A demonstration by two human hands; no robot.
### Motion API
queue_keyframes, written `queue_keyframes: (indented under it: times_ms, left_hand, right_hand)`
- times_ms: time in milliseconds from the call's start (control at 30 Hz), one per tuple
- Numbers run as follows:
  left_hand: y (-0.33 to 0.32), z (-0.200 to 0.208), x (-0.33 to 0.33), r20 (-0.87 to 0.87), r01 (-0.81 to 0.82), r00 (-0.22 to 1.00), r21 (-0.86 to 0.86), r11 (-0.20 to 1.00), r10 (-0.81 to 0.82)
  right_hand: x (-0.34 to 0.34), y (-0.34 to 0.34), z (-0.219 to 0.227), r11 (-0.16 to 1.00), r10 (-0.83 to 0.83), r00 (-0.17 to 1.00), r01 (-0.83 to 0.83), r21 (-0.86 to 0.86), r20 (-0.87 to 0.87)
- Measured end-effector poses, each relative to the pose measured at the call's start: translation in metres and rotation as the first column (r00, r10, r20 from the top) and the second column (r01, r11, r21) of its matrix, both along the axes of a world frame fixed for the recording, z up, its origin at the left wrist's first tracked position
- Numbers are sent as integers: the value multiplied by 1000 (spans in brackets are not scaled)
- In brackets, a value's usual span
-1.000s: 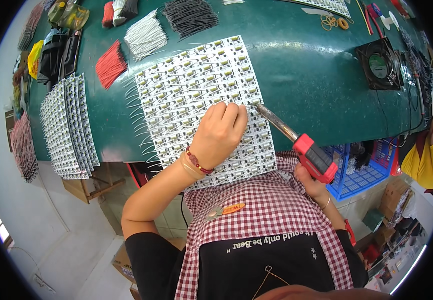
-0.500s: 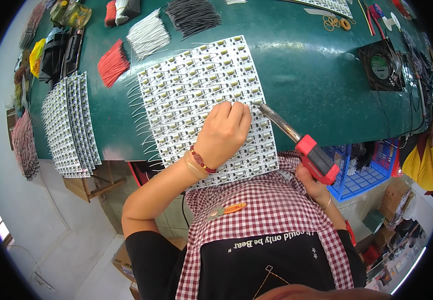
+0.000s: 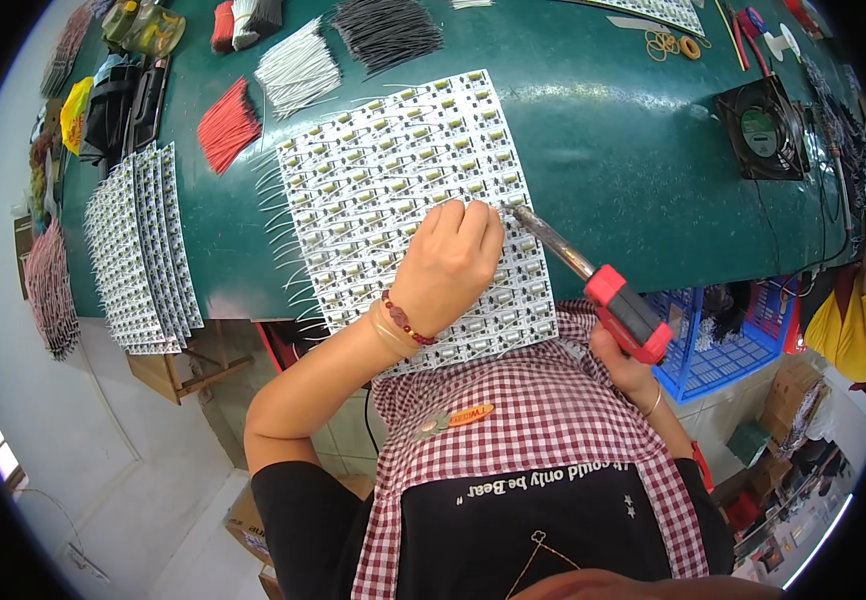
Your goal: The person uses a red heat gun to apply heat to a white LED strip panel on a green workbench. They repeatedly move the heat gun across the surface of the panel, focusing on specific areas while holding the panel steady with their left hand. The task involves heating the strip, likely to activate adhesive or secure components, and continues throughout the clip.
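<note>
A large white panel of many small circuit boards (image 3: 383,150) lies on the green table, its near edge reaching over the checked apron. My left hand (image 3: 453,255) rests on the panel's middle, fingers curled down and pressed together; whatever they pinch is hidden beneath them. In my right hand (image 3: 623,358) is a red and black soldering iron (image 3: 633,312), gripped from below by its handle. Its metal tip touches or hovers just above the panel, right beside my left fingertips. Thin white wires (image 3: 278,215) stick out along the panel's left edge.
Behind the panel lie bundles of red wires (image 3: 229,126), white wires (image 3: 298,68) and black wires (image 3: 385,35). Stacked panels (image 3: 143,250) stand at the left. A small black fan (image 3: 761,130) is at the right, with a blue crate (image 3: 723,355) below the table edge.
The soldering iron's handle has shifted very slightly up and left, with its tip still near the same spot. My left hand is almost unmoved.
</note>
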State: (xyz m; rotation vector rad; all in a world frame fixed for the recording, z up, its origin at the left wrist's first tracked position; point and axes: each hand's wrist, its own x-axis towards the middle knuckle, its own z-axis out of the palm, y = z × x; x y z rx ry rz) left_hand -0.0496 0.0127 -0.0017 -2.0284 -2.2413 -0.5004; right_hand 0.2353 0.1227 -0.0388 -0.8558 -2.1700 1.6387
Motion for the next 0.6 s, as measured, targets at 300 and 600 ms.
queue_keyframes:
  times_ms: [300,600]
  left_hand:
    - [0,3,-2,-24,15,1000,-24,1000,-16]
    - [0,4,-1,-30,13,999,-44,999,-14]
  right_hand:
    - [3,3,7,984,-103,993,94,-151,-55]
    - [-6,3,12,979,-96,993,81,-189,-70]
